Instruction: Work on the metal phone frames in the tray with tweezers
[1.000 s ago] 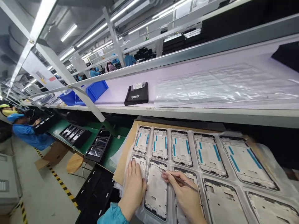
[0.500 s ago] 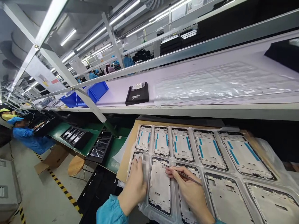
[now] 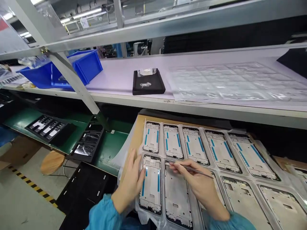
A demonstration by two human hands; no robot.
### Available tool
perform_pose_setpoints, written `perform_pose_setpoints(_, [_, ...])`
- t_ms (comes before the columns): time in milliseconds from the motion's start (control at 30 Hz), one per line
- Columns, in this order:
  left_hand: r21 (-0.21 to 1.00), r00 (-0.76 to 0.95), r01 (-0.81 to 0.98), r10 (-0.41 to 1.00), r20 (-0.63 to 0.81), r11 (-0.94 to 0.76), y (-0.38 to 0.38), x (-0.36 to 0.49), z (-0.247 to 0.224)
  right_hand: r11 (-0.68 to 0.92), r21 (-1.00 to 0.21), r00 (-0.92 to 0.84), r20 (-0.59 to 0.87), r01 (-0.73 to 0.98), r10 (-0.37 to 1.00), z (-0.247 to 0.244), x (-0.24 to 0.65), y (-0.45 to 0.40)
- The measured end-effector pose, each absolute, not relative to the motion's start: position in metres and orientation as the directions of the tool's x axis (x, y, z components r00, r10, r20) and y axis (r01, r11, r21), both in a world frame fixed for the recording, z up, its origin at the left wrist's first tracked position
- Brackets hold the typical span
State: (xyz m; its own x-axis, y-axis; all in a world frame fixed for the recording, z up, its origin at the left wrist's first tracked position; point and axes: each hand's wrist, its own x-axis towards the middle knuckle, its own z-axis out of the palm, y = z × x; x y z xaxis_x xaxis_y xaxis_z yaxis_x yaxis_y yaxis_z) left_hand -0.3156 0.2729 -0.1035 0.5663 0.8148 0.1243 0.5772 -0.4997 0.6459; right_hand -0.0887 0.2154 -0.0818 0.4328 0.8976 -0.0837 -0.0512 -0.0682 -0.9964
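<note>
Where two hands (image 3: 199,182) work, six frames (image 3: 151,185) bear strips (image 3: 158,180).

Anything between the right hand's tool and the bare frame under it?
Nothing visible. The right hand holds the thin tool over the far end of the bare frame, second from left in the near row; whether its tip touches is unclear. The left hand is off to the left.
</note>
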Motion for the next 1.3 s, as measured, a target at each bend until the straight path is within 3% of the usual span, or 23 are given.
perform_pose_setpoints(133, [0.576,0.681,0.569,0.729,0.07,-0.587,0.303,-0.309,-0.104,-0.109,-0.994,0.305,-0.107,-0.012,0.946,-0.097,-0.101,0.245])
perform_pose_setpoints(333, [0.55,0.695,0.563,0.714,0.09,-0.617,0.302,-0.307,-0.115,-0.13,-0.984,0.236,-0.098,0.123,0.967,-0.113,-0.101,0.25])
perform_pose_setpoints(933, [0.392,0.743,0.553,0.648,0.168,-0.735,0.297,-0.309,-0.118,0.038,-0.954,0.215,0.105,0.296,0.971,-0.113,-0.102,0.246])
perform_pose_setpoints(1300, [0.346,0.746,0.572,0.647,0.156,-0.743,0.297,-0.308,-0.115,0.032,-0.962,0.231,0.097,0.271,0.968,-0.114,-0.1,0.245])
